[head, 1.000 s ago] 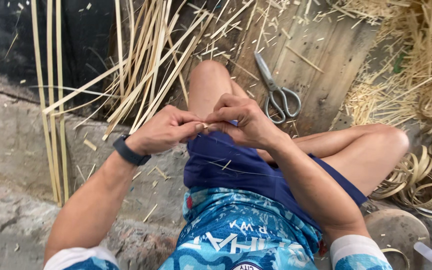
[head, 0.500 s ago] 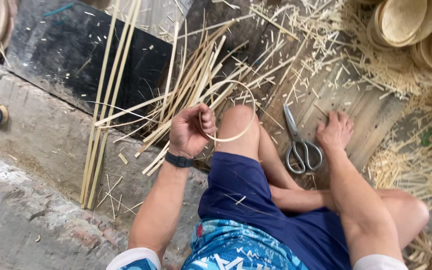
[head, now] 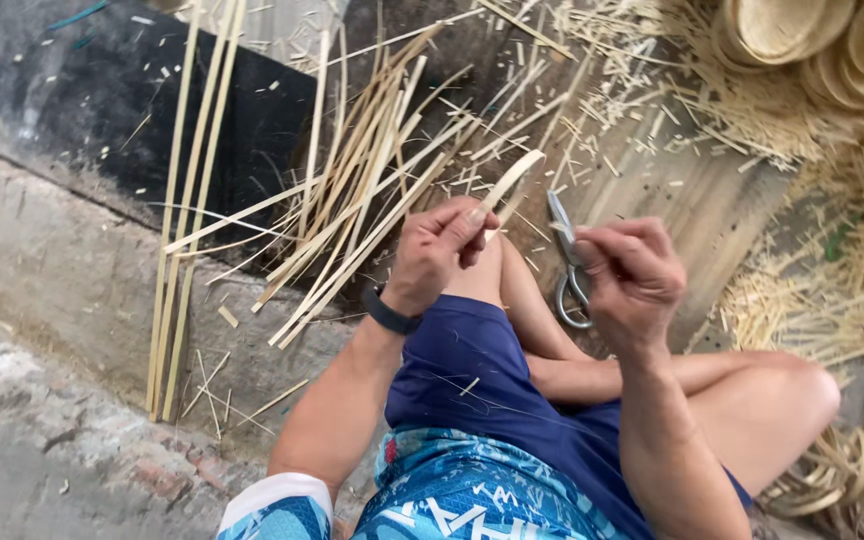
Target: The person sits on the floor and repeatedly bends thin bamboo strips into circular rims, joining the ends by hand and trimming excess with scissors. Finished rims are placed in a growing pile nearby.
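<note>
The left hand [head: 437,250] pinches a bamboo strip [head: 508,183] that juts up past its fingertips. The right hand [head: 630,275] is curled, fingertips pinched; what it holds is unclear. Scissors [head: 566,262] lie between the hands, loose strips [head: 352,200] left of them.

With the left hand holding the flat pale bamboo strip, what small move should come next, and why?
Probably bring the right hand across to pinch the free end of the flat pale bamboo strip. The left hand grips only its lower end, the strip juts up unsupported, and the right hand's fingers are pinched together close beside it, apparently empty.
</note>
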